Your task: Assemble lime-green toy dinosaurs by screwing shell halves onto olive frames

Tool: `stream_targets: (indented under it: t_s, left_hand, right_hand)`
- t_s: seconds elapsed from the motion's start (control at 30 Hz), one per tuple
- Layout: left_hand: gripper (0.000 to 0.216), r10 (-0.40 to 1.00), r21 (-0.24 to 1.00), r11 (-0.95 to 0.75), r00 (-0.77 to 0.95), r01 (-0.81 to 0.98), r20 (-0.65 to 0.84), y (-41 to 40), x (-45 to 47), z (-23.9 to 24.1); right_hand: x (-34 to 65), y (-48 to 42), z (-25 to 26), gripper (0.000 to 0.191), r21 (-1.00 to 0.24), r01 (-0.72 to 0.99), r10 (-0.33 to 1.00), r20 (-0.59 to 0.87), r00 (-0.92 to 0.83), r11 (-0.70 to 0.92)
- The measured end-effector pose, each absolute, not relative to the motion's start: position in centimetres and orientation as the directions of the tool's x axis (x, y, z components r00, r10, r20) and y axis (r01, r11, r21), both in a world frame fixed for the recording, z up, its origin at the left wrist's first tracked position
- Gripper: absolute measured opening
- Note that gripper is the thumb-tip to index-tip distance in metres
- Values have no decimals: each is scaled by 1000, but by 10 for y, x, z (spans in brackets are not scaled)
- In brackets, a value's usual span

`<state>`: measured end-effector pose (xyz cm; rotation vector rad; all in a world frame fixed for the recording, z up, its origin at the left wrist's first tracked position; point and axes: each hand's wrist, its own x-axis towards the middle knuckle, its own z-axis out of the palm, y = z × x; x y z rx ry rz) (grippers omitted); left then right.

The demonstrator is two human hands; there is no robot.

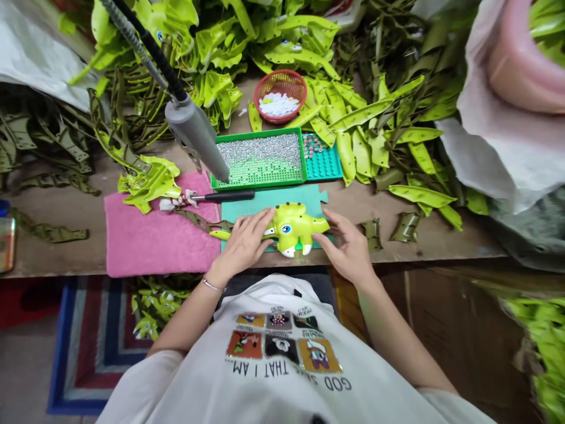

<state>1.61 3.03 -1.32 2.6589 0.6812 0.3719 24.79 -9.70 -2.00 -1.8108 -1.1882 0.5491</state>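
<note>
A lime-green plastic toy animal piece (291,227), with a painted blue eye and white tips along its lower edge, lies on a teal foam mat (273,197). My left hand (249,235) rests over its left end, fingers together and pressed against it. At the other end, my right hand (348,244) has thumb and fingers around the narrow tip. Under my left hand, an olive strip (200,221) and a slim lime piece (219,234) stick out to the left. Just beyond lies a black-handled tool (225,197), its far end among whitish lumps.
A grey powered screwdriver (194,129) hangs over a green tray (258,182) of small screws. Beside that sits a teal tray (326,168) with small metal discs. A red basket (280,76) holds white pieces. Lime and olive parts (344,112) pile behind; a pink cloth (163,241) lies left.
</note>
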Motion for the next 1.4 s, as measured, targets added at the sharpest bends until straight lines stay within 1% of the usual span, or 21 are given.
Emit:
stream_targets:
  t_s: [0.13,0.23,0.33,0.43,0.57,0.63,0.67,0.73,0.77,0.83,0.87,0.9,0.97,1.03,1.1,1.17,1.2,1.27,1.3,1.33,1.4]
  left_hand:
    - [64,533,341,-821,827,457,177,29,20,-24]
    - [59,538,300,-830,818,471,203,27,21,-27]
    - [57,517,240,-853,810,463,278,24,22,-25]
    - [55,504,211,-863,796,458,334,27,20,-22]
    - [55,483,223,-875,792,429,373,38,14,-21]
    - [57,481,236,-876,798,421,364,42,11,-21]
    - [58,489,249,-871,800,424,349,43,10,-21]
    - [64,519,284,-850,797,443,309,43,10,-20]
    - [67,535,301,-838,794,455,289,41,10,-19]
    - [75,559,322,-819,787,476,259,38,11,-17]
    - [78,565,326,-814,786,481,251,37,11,-15]
    - [79,565,328,-813,787,481,247,36,12,-14]
    - [78,551,330,-821,797,466,246,36,13,-12]
    - [74,524,342,-835,815,432,249,39,13,-10]
    - [65,516,375,-833,815,406,264,48,12,-8]
    - [52,558,387,-814,769,433,313,61,8,-5]
    - [49,588,368,-801,737,473,334,69,5,-4]
    - [45,631,274,-776,700,569,334,87,0,-3]
    - [41,637,222,-770,707,598,306,95,-3,-3]
    - [37,640,181,-767,720,615,267,102,-4,-3]
    - [28,652,137,-758,731,638,204,112,-6,-5]
  right_hand:
    - [247,-87,-27,42,-888,419,897,17,442,-189]
    - [249,-87,-29,43,-903,383,891,2,455,-193]
    - [247,-88,-26,40,-906,379,886,9,464,-189]
    - [243,-85,-19,37,-900,409,904,40,425,-152]
    - [262,-65,-6,33,-851,517,937,100,335,-94]
    - [291,-45,3,30,-816,569,915,145,377,-105]
    - [310,-33,7,30,-792,596,883,177,434,-134]
    - [351,-10,14,33,-722,652,788,253,561,-232]
    - [370,1,16,34,-619,713,731,312,608,-329]
    - [401,17,14,41,-381,822,747,367,554,-423]
    - [411,21,12,45,-269,870,786,376,490,-414]
    - [418,25,9,46,-193,910,831,370,415,-368]
    - [427,27,4,41,-125,956,884,363,294,-267]
    - [433,28,4,37,-132,970,893,382,238,-202]
    - [439,27,15,35,-178,967,852,464,245,-181]
    - [446,26,34,31,-234,953,745,598,296,-191]
    - [447,25,45,33,-269,942,669,664,334,-203]
    - [446,20,67,43,-351,915,506,763,403,-199]
    - [442,15,76,46,-398,902,461,777,429,-168]
    - [437,9,83,47,-433,890,453,771,448,-144]
    - [419,-10,91,48,-500,861,590,669,452,-92]
